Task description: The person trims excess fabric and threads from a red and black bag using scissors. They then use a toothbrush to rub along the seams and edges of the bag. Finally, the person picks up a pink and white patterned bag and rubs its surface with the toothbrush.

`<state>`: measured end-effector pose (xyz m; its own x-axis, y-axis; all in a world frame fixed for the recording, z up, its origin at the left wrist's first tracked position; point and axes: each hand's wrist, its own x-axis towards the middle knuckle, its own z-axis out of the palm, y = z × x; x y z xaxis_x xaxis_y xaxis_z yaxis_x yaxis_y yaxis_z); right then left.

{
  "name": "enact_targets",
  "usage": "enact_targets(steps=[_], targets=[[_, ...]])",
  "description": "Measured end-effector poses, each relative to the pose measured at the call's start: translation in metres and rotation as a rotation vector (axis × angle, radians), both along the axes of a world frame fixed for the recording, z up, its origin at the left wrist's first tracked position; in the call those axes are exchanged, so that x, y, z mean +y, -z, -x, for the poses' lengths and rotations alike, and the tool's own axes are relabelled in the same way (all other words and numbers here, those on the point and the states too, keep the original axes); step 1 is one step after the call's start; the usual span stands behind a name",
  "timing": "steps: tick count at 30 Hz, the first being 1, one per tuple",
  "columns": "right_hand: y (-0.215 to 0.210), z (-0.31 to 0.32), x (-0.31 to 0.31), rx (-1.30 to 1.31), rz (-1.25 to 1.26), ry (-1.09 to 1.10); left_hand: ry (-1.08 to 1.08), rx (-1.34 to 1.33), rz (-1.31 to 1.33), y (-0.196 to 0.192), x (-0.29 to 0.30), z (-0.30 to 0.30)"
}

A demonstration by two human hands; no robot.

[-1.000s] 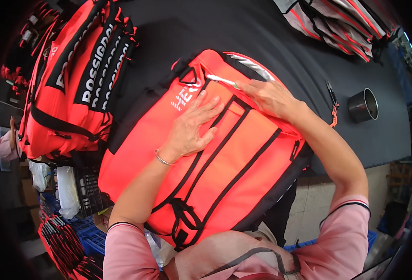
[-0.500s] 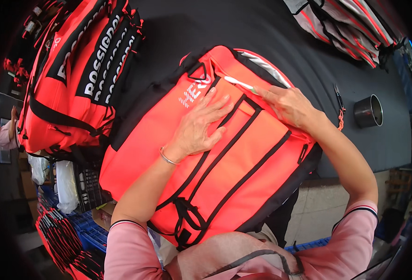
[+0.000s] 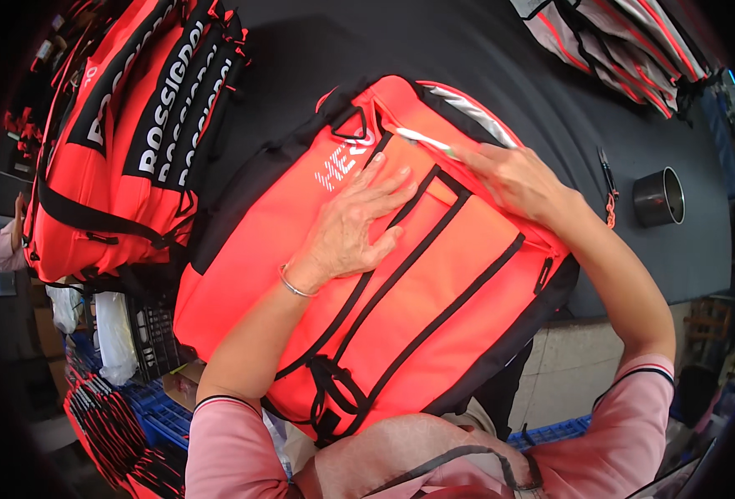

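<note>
A large neon-red bag [image 3: 251, 291] with black trim lies on the table in front of me. My left hand [image 3: 355, 216] rests flat on it, fingers stretched out, just below the white print. My right hand [image 3: 509, 179] is closed around a white toothbrush [image 3: 421, 139] with a bit of green near the fingers. The brush's head touches or hovers just over the bag's red fabric near its upper seam; its bristles cannot be made out. Most of its handle is hidden in my fingers.
Several similar red bags [image 3: 126, 200] stand upright at the left. Grey bags with red piping [image 3: 608, 50] lie at the far right. A metal cup [image 3: 658, 198] and thread snips [image 3: 606, 179] sit on the dark table [image 3: 658, 266]. A blue pallet [image 3: 155, 412] shows lower left.
The toothbrush and my right hand have shifted slightly, with the brush lying a little flatter. My left hand stays in place. The view has shifted slightly against the surroundings.
</note>
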<state>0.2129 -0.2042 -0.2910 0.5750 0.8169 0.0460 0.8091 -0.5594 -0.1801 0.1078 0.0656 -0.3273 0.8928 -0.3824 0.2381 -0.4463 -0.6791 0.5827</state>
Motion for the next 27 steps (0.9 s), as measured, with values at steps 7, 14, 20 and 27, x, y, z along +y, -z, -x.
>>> enact_targets(steps=[7,14,20,27], targets=[[-0.004,-0.002,0.006,0.064,-0.024,0.002,0.004,-0.015,0.005,0.000,0.003,-0.001],[0.005,-0.020,0.017,-0.014,-0.080,-0.051,-0.004,0.024,0.020,-0.001,-0.001,-0.004],[-0.032,0.024,-0.032,0.020,0.195,-0.030,-0.011,0.020,0.051,0.003,0.001,0.000],[-0.021,0.008,-0.022,-0.058,0.097,-0.039,-0.005,0.011,0.041,-0.005,-0.006,-0.005]])
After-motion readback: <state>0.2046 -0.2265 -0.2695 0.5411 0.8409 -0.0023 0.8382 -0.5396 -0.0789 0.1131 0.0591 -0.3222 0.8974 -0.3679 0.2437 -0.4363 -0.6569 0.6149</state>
